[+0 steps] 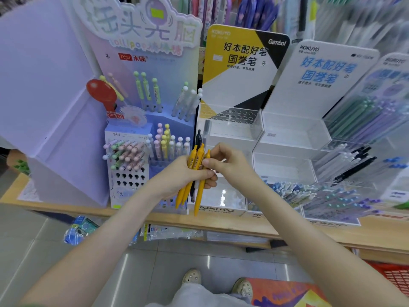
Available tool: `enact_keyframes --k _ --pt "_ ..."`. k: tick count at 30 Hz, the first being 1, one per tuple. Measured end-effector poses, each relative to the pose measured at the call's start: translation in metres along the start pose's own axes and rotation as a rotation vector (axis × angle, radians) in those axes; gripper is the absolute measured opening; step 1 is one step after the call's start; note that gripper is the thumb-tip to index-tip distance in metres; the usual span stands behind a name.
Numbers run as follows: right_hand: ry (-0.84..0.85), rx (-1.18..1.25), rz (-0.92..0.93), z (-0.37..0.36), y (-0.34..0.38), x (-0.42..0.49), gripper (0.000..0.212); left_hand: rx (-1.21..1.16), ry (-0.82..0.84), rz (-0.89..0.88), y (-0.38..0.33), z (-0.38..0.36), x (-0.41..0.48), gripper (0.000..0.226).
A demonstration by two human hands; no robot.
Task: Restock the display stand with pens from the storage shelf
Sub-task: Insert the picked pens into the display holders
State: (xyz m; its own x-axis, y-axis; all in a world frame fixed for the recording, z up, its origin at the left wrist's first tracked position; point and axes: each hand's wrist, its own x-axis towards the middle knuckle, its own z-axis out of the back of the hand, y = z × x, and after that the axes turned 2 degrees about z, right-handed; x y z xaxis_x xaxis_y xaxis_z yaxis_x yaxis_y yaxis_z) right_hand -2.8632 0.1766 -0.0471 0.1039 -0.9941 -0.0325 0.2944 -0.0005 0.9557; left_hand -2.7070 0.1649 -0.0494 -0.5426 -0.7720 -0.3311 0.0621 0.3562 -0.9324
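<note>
At frame centre, the left hand (183,173) is gripping yellow pens (200,196) — the right hand (230,165) is pinching one — partly hiding the stand (234,131); a pastel display (132,151) is standing left.

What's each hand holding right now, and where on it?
Left hand grips a bundle of mostly yellow pens around mid-barrel. Right hand pinches one yellow pen of that bundle near its top end.
</note>
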Motion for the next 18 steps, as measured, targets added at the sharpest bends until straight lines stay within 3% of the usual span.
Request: enact_keyframes --k 3,8,12,18 --pt "-0.025 0.115 0.006 0.012 0.007 0.003 0.012 -0.042 -0.014 -0.011 -0.002 0.002 0.000 0.013" --pt "-0.259 0.400 0.056 0.039 0.014 0.019 0.010 -0.217 -0.178 -0.047 0.002 0.022 -0.006 0.014" --pt "-0.350 0.197 0.175 0.038 0.010 0.031 0.017 -0.224 -0.262 -0.089 0.009 0.041 -0.012 0.019" --pt "-0.185 -0.203 0.212 0.010 -0.006 0.042 0.011 -0.121 -0.255 -0.080 0.008 0.043 -0.023 0.019"
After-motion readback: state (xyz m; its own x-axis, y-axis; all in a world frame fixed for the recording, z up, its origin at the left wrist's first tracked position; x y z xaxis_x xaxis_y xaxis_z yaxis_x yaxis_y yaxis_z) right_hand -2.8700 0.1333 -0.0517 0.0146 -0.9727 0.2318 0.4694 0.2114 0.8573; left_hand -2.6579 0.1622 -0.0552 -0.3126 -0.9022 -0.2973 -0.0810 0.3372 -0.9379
